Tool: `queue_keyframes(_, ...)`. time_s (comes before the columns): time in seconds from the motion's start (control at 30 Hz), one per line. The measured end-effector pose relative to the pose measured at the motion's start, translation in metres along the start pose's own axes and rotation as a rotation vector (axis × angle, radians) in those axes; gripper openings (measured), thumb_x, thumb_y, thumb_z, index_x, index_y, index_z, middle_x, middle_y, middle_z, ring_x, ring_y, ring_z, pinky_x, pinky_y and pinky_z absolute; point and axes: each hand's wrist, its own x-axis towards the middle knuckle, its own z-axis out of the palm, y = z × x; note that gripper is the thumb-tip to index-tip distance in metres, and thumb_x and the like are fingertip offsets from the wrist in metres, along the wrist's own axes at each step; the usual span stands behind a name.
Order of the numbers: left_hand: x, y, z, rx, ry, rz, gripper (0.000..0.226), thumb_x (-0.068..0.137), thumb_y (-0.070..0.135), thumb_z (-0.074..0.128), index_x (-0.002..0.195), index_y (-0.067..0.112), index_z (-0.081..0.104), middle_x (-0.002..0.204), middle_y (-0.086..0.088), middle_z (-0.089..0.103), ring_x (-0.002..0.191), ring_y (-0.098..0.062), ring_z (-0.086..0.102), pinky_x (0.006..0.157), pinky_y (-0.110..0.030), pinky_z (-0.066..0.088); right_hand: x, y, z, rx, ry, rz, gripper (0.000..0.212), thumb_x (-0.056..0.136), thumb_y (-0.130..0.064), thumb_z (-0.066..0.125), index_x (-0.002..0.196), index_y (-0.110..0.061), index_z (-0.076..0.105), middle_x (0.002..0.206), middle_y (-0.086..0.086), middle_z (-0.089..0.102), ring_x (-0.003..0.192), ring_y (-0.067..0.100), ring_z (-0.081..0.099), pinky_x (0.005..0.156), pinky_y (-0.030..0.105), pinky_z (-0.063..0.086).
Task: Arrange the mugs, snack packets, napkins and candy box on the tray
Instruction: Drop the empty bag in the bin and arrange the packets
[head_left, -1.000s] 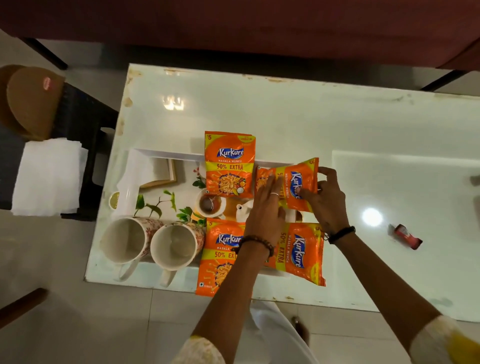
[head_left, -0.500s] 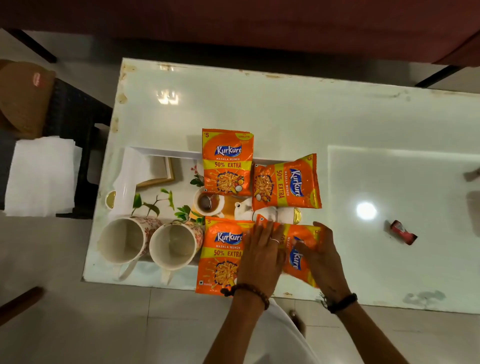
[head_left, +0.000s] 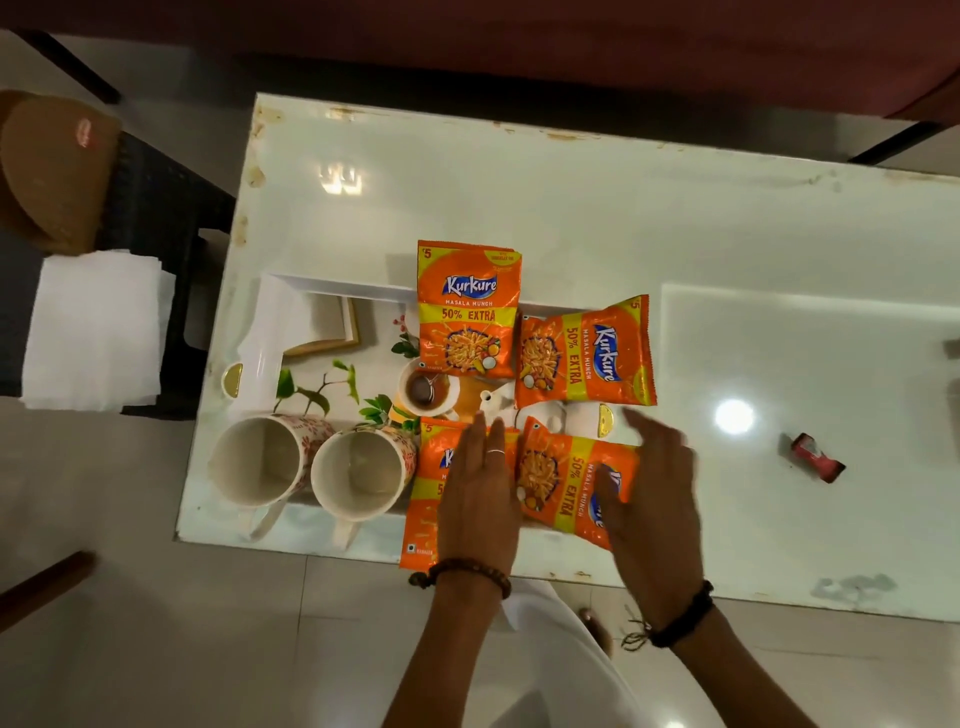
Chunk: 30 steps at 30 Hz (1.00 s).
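Observation:
Four orange snack packets lie on the printed white tray (head_left: 337, 285): far left (head_left: 467, 306), far right (head_left: 584, 353), near left (head_left: 428, 499) and near right (head_left: 563, 483). My left hand (head_left: 478, 499) rests flat on the near left packet. With its fingers spread and blurred, my right hand (head_left: 649, 499) is at the right edge of the near right packet. Two flowered mugs (head_left: 257, 460) (head_left: 358, 473) stand side by side at the tray's near left. A stack of white napkins (head_left: 93, 332) lies on a black stool left of the table. The small red candy box (head_left: 813, 460) lies on the table to the right.
The white glossy table (head_left: 571, 197) ends just in front of the tray's near rim, and the near packets overhang it. A brown round object (head_left: 52, 166) sits on the stool behind the napkins. A dark red sofa (head_left: 519, 36) runs along the far side.
Both hands left the far right packet and came down to the near right one, turning it sideways beside the near left packet. My right hand's fingers have now spread off it.

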Motion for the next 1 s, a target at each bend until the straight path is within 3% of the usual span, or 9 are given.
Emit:
queue_keyframes(0.1,0.002,-0.017,0.006,0.219,-0.042,-0.022,0.069,0.053,0.013,0.085,0.116,-0.002,0.060,0.119,-0.021,0.064,0.109,-0.033,0.062,0.080,-0.042,0.055,0.001,-0.016,0.028,-0.041,-0.263,-0.207,0.034,0.093,-0.019,0.043,0.125,-0.012,0.048,0.128,0.011,0.051,0.105,0.025,0.058,0.075,0.028,0.050)
queue_keyframes(0.2,-0.001,-0.030,0.014,0.357,-0.068,0.020,0.076,0.048,0.026,0.087,0.114,0.000,0.062,0.116,-0.021,0.065,0.107,-0.033,0.063,0.081,-0.041,0.054,0.007,-0.023,0.061,-0.192,-0.473,-0.276,0.044,0.093,-0.013,0.047,0.135,-0.014,0.036,0.142,0.009,0.039,0.128,0.028,0.043,0.095,0.035,0.046)
queue_keyframes(0.27,-0.005,-0.036,0.014,0.399,-0.090,0.033,0.081,0.043,0.031,0.088,0.114,0.003,0.063,0.116,-0.020,0.066,0.107,-0.032,0.064,0.080,-0.041,0.055,0.007,-0.024,0.074,-0.263,-0.512,-0.265,0.048,0.091,-0.010,0.049,0.136,-0.013,0.035,0.143,0.012,0.037,0.130,0.030,0.039,0.100,0.038,0.043)
queue_keyframes(0.47,-0.014,-0.050,0.021,0.356,-0.029,0.056,0.081,0.043,0.030,0.089,0.115,0.006,0.063,0.118,-0.018,0.065,0.108,-0.033,0.062,0.079,-0.044,0.056,-0.014,-0.009,0.087,-0.267,-0.412,-0.366,0.054,0.061,-0.005,0.082,0.110,-0.009,0.060,0.107,0.015,0.067,0.091,0.032,0.068,0.066,0.034,0.059)
queue_keyframes(0.57,-0.014,-0.047,0.019,0.198,0.028,0.011,0.080,0.048,0.019,0.088,0.120,0.003,0.058,0.123,-0.018,0.062,0.113,-0.034,0.059,0.077,-0.045,0.057,-0.012,-0.011,0.081,-0.223,-0.426,-0.340,0.051,0.075,-0.001,0.070,0.123,-0.006,0.053,0.125,0.020,0.058,0.112,0.039,0.058,0.083,0.043,0.054)
queue_keyframes(0.7,-0.001,-0.020,-0.009,-0.182,0.150,-0.040,0.059,0.092,0.014,0.046,0.145,0.011,0.019,0.156,-0.008,0.016,0.143,-0.025,0.019,0.107,-0.039,0.038,0.015,-0.028,0.061,-0.163,-0.294,-0.379,0.043,0.082,0.003,0.058,0.124,-0.005,0.052,0.130,0.020,0.054,0.117,0.039,0.053,0.084,0.046,0.053)
queue_keyframes(0.83,0.037,0.005,-0.039,-0.377,0.281,-0.117,0.057,0.094,0.012,0.044,0.145,0.015,0.019,0.157,-0.006,0.013,0.143,-0.023,0.017,0.108,-0.036,0.033,0.060,-0.048,0.063,-0.145,-0.201,-0.407,0.044,0.082,0.001,0.060,0.125,-0.006,0.051,0.129,0.019,0.055,0.117,0.038,0.052,0.083,0.046,0.053)
queue_keyframes(0.93,0.074,0.004,-0.044,-0.482,0.289,-0.273,0.060,0.091,0.005,0.045,0.144,0.012,0.019,0.156,-0.012,0.012,0.142,-0.030,0.020,0.110,-0.043,0.031,0.084,-0.054,0.084,-0.262,-0.152,-0.418,0.047,0.079,0.000,0.065,0.123,-0.010,0.051,0.130,0.020,0.053,0.113,0.039,0.055,0.073,0.046,0.056)
queue_keyframes(1.0,0.093,-0.004,-0.041,-0.540,0.263,-0.365,0.059,0.089,0.002,0.043,0.143,0.011,0.022,0.154,-0.015,0.018,0.138,-0.034,0.027,0.110,-0.046,0.031,0.093,-0.056,0.098,-0.332,-0.146,-0.418,0.049,0.079,-0.006,0.067,0.124,-0.014,0.050,0.132,0.021,0.050,0.113,0.041,0.055,0.075,0.048,0.055)
